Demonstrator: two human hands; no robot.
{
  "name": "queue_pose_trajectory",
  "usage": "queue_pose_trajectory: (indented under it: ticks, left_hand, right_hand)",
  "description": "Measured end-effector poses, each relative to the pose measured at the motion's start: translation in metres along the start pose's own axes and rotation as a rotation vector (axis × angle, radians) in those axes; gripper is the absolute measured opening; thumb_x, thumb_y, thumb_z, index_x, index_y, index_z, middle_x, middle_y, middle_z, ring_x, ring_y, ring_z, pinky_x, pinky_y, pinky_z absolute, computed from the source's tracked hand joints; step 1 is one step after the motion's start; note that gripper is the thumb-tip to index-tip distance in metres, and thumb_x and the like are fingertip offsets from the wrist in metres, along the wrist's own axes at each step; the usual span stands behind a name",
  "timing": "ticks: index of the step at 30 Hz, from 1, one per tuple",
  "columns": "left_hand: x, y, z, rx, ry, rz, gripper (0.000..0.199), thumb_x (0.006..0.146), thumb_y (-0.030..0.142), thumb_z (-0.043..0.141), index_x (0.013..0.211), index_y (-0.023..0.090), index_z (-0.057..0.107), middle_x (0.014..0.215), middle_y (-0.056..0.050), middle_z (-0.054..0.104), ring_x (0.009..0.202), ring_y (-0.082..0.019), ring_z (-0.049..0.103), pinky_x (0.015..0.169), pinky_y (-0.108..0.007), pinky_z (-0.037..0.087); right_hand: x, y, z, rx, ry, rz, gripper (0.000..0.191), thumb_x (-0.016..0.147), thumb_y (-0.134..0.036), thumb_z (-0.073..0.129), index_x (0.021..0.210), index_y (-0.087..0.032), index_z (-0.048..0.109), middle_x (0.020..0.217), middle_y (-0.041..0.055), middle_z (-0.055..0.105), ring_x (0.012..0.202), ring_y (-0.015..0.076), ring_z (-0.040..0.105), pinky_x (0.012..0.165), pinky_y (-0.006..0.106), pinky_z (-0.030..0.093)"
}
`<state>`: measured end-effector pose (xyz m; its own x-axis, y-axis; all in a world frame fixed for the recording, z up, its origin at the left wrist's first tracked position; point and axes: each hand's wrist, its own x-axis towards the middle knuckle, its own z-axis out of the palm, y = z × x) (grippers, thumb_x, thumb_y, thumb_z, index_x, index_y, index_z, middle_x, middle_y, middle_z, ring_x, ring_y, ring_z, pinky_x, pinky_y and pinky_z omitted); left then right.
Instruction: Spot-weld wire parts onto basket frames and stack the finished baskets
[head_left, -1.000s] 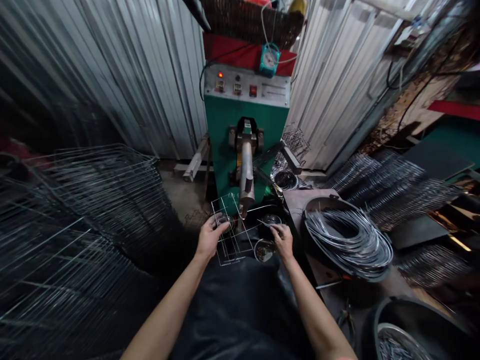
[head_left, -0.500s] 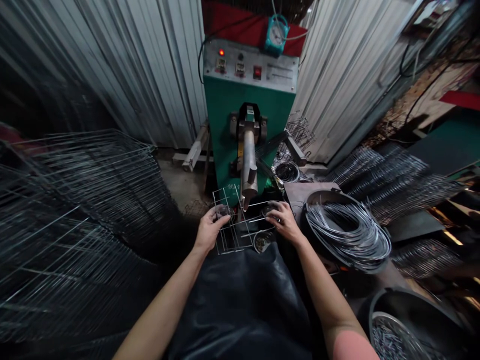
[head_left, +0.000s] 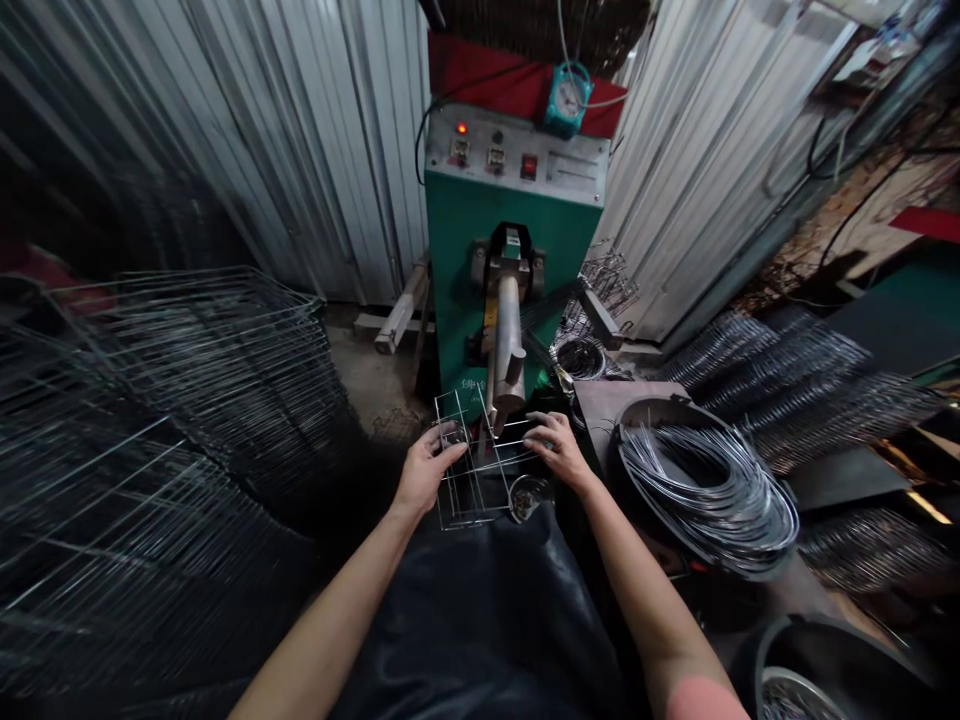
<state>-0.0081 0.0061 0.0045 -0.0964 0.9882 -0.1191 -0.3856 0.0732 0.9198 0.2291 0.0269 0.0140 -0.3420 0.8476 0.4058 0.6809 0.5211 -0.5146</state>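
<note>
Wire frame (head_left: 461, 490), open-sided and box-shaped, of thin bright rods welded in a grid, held above a glossy black apron (head_left: 480, 620). Left hand (head_left: 429, 468) and right hand (head_left: 557, 450) are kept apart, one at each side of the frame, with the fingers closed over its rods. The top of the frame is placed just beside the tip of a round steel arm (head_left: 507, 330), which projects from a green machine (head_left: 510, 270); little open room is left between them. A small round metal dish (head_left: 527, 497) is seen just beside the frame's lower right corner, below the right hand. To the right, a coil of shiny wire (head_left: 709, 490) is held in a black tub (head_left: 637, 420), near the right hand. Stacked wire racks (head_left: 187, 420) form a dense, blurred mass along the left side, and further racks (head_left: 787, 390) are piled at the right. A narrow strip of rough concrete floor (head_left: 367, 370) is left between the left stack and the machine. Ribbed metal sheeting (head_left: 315, 150) closes the space behind.
</note>
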Motion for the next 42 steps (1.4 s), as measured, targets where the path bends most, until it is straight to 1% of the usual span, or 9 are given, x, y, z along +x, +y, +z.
queue_pose_trajectory:
  ticks: [4,7,16,22,28,32,38,42]
  left_hand:
    - [0.003,0.000,0.001,0.008,-0.005,0.008,0.056,0.049,0.027,0.079,0.099,0.012,0.060,0.075,-0.002,0.067,0.068,-0.012,0.059,0.072,-0.027,0.044]
    - [0.006,0.000,0.001,0.009,-0.003,0.016,0.055,0.049,0.028,0.079,0.099,0.012,0.061,0.077,-0.002,0.066,0.070,-0.013,0.060,0.072,-0.028,0.045]
    - [0.015,-0.005,0.001,-0.021,0.018,0.018,0.054,0.048,0.025,0.080,0.097,0.012,0.062,0.080,-0.003,0.067,0.074,-0.013,0.060,0.076,-0.029,0.045]
    - [0.018,-0.005,0.002,-0.030,0.009,-0.012,0.055,0.049,0.026,0.079,0.099,0.011,0.061,0.075,-0.002,0.067,0.069,-0.013,0.060,0.073,-0.028,0.045]
    - [0.022,-0.005,0.001,-0.042,-0.012,-0.028,0.054,0.046,0.026,0.080,0.095,0.011,0.062,0.077,-0.003,0.066,0.068,-0.013,0.059,0.069,-0.028,0.044]
    - [0.024,-0.006,0.001,-0.065,-0.013,-0.051,0.052,0.045,0.026,0.080,0.092,0.011,0.063,0.074,-0.002,0.066,0.065,-0.011,0.058,0.067,-0.027,0.044]
    - [0.025,-0.008,0.000,-0.038,-0.035,-0.046,0.047,0.050,0.025,0.078,0.093,0.012,0.062,0.070,-0.001,0.064,0.062,-0.011,0.056,0.064,-0.025,0.043]
    - [0.027,-0.010,-0.001,-0.050,-0.047,-0.038,0.047,0.050,0.026,0.078,0.093,0.012,0.063,0.075,-0.002,0.064,0.065,-0.011,0.057,0.065,-0.025,0.043]
  right_hand:
    - [0.005,0.004,-0.002,0.009,-0.014,-0.010,0.015,0.084,-0.034,0.056,0.080,-0.025,0.068,0.114,0.0031,0.060,0.102,0.0236,0.042,0.092,0.043,0.037]
    - [0.009,0.006,-0.004,0.016,-0.025,-0.031,0.017,0.085,-0.035,0.056,0.081,-0.025,0.068,0.114,0.0039,0.060,0.101,0.0234,0.043,0.091,0.043,0.038]
    - [0.019,0.010,-0.006,-0.002,-0.053,-0.046,0.018,0.084,-0.036,0.056,0.081,-0.025,0.069,0.111,0.0042,0.061,0.101,0.0233,0.044,0.091,0.042,0.038]
    - [0.023,0.014,-0.006,-0.006,-0.057,-0.045,0.020,0.084,-0.038,0.055,0.080,-0.024,0.069,0.109,0.0050,0.061,0.100,0.0233,0.044,0.091,0.042,0.038]
    - [0.025,0.013,-0.008,-0.010,-0.080,-0.022,0.022,0.085,-0.040,0.054,0.081,-0.024,0.069,0.108,0.0052,0.061,0.101,0.0239,0.043,0.092,0.042,0.037]
    - [0.026,0.012,-0.009,-0.022,-0.089,-0.017,0.022,0.085,-0.040,0.054,0.080,-0.024,0.069,0.107,0.0052,0.062,0.100,0.0239,0.044,0.091,0.042,0.037]
    - [0.025,0.013,-0.007,-0.013,-0.066,-0.030,0.022,0.085,-0.039,0.054,0.080,-0.024,0.069,0.103,0.0048,0.064,0.099,0.0236,0.045,0.089,0.041,0.037]
    - [0.024,0.010,-0.008,-0.020,-0.070,-0.019,0.021,0.085,-0.038,0.054,0.080,-0.024,0.069,0.106,0.0047,0.063,0.098,0.0237,0.044,0.090,0.041,0.037]
